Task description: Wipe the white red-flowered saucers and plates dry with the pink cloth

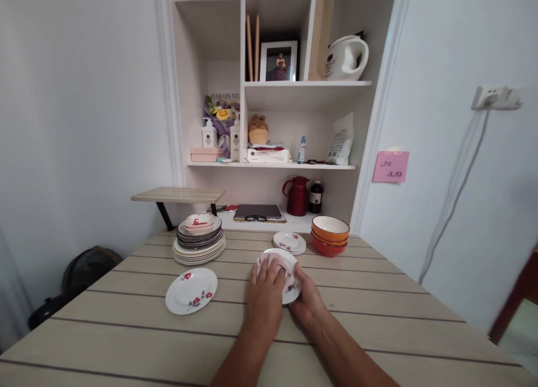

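A small white plate is held tilted above the middle of the table. My right hand grips its right edge, with the thumb at the rim and the other fingers mostly hidden behind it. Pressed against the plate's face is a pale pink cloth, with the fingers of my left hand closed over it. To the left, a white plate with red flowers lies flat. A short stack of small flowered plates stands just behind my hands.
At back left is a tall stack of plates topped by small dishes. Several orange and red bowls are nested at back right. A raised wooden shelf overhangs the back left; a red jug and laptop sit behind.
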A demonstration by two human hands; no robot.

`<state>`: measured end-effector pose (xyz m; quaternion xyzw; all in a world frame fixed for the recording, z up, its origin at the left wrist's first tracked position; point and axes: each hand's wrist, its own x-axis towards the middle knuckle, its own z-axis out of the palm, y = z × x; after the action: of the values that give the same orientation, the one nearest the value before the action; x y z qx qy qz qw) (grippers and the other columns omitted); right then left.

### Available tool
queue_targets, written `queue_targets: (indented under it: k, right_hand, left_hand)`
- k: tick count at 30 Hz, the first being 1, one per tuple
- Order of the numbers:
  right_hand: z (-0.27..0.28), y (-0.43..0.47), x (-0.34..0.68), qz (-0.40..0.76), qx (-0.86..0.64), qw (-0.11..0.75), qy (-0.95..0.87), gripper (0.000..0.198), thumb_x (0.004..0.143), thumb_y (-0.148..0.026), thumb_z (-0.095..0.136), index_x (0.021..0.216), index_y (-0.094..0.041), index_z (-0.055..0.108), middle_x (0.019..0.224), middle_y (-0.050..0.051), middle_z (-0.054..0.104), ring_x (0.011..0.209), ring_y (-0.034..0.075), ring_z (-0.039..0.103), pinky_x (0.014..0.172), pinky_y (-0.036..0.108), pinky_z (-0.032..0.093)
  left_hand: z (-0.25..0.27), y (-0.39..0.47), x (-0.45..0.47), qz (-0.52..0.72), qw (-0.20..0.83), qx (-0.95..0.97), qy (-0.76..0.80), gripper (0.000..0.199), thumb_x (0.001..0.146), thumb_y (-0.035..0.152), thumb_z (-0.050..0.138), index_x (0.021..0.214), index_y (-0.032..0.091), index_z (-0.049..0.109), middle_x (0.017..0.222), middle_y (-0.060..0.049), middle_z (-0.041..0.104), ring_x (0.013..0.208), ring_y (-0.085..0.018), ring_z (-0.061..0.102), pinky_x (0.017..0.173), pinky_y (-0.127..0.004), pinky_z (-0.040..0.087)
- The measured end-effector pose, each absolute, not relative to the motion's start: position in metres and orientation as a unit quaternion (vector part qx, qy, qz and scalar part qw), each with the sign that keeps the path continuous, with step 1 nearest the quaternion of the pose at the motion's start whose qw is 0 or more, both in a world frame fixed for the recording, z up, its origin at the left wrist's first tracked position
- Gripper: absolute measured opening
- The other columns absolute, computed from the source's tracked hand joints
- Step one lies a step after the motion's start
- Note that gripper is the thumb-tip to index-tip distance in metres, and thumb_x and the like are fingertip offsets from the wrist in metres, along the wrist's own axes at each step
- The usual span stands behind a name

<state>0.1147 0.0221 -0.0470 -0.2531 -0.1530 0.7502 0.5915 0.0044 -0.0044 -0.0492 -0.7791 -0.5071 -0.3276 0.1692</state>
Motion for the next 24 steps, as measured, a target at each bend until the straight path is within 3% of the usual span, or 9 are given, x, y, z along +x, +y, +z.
queue_targets:
  k: [7, 11, 15, 19, 24]
  right_hand:
    - [-0.046, 0.024, 0.123, 0.759, -0.254, 0.584, -0.140, 0.039, 0.090, -0.043, 0.054, 0.104, -0.010, 0.068, 0.088, 0.012, 0.078, 0.083, 0.024, 0.073, 0.085, 0.038, 0.055]
    - [-0.045, 0.020, 0.123, 0.785, -0.240, 0.551, -0.152, 0.039, 0.087, -0.045, 0.059, 0.098, -0.010, 0.070, 0.085, 0.012, 0.078, 0.083, 0.024, 0.073, 0.089, 0.037, 0.054]
    - [-0.043, 0.016, 0.117, 0.780, -0.254, 0.542, -0.183, 0.040, 0.086, -0.043, 0.061, 0.106, -0.010, 0.069, 0.096, 0.013, 0.078, 0.088, 0.024, 0.073, 0.088, 0.036, 0.054]
    - [-0.043, 0.018, 0.113, 0.745, -0.281, 0.582, -0.168, 0.035, 0.088, -0.038, 0.060, 0.108, -0.010, 0.068, 0.092, 0.010, 0.079, 0.081, 0.021, 0.074, 0.082, 0.033, 0.056]
    - [-0.044, 0.024, 0.118, 0.734, -0.278, 0.602, -0.145, 0.032, 0.092, -0.036, 0.054, 0.109, -0.012, 0.067, 0.087, 0.009, 0.079, 0.075, 0.020, 0.074, 0.080, 0.034, 0.056]
  left_hand:
    - [-0.064, -0.005, 0.017, -0.325, 0.227, -0.774, -0.494, 0.029, 0.090, 0.011, 0.051, 0.115, 0.018, 0.065, 0.130, -0.009, 0.062, 0.122, -0.028, 0.055, 0.099, -0.044, 0.050]
    - [-0.065, -0.008, 0.018, -0.334, 0.197, -0.822, -0.417, 0.034, 0.090, 0.010, 0.047, 0.119, 0.019, 0.063, 0.141, -0.005, 0.054, 0.134, -0.025, 0.044, 0.106, -0.041, 0.046]
    - [-0.055, -0.006, 0.010, -0.326, 0.170, -0.807, -0.462, 0.043, 0.089, 0.008, 0.045, 0.127, 0.023, 0.059, 0.148, -0.003, 0.046, 0.139, -0.025, 0.037, 0.110, -0.045, 0.041]
    - [-0.048, -0.003, 0.001, -0.313, 0.178, -0.760, -0.541, 0.044, 0.089, 0.010, 0.046, 0.128, 0.025, 0.059, 0.147, -0.004, 0.048, 0.136, -0.028, 0.039, 0.108, -0.051, 0.040]
    - [-0.051, -0.001, 0.003, -0.310, 0.214, -0.750, -0.544, 0.034, 0.092, 0.015, 0.048, 0.122, 0.020, 0.063, 0.139, -0.006, 0.055, 0.131, -0.030, 0.046, 0.104, -0.047, 0.044]
